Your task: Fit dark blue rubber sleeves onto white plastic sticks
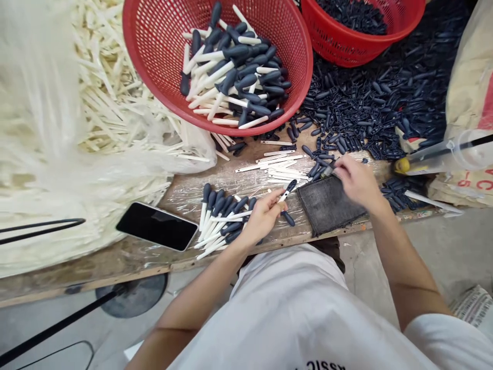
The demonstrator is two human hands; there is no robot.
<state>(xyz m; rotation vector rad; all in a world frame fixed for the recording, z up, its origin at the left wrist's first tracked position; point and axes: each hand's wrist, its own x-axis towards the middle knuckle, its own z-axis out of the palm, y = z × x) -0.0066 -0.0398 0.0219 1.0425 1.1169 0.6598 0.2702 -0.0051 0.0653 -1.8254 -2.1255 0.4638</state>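
Note:
My left hand [266, 215] is closed on a white plastic stick with a dark handle half [288, 188] at its upper end. Just below those fingers, a loose dark handle piece [287, 219] lies on the table. My right hand [355, 180] is over the far edge of a dark cloth pad [327, 204], its fingers curled together. At its fingertips is a small greyish thing [326, 171], too blurred to name. White sticks [285, 167] lie loose ahead of my hands. Joined dark-handled sticks [223, 216] are piled left of my left hand.
A red basket [150, 56] holds many dark-handled sticks. Behind the pad spreads a heap of dark handle pieces [358, 103], with a second red basket [346, 49] on it. White sticks in clear plastic [100, 92] cover the left. A phone [157, 226] lies near the front edge.

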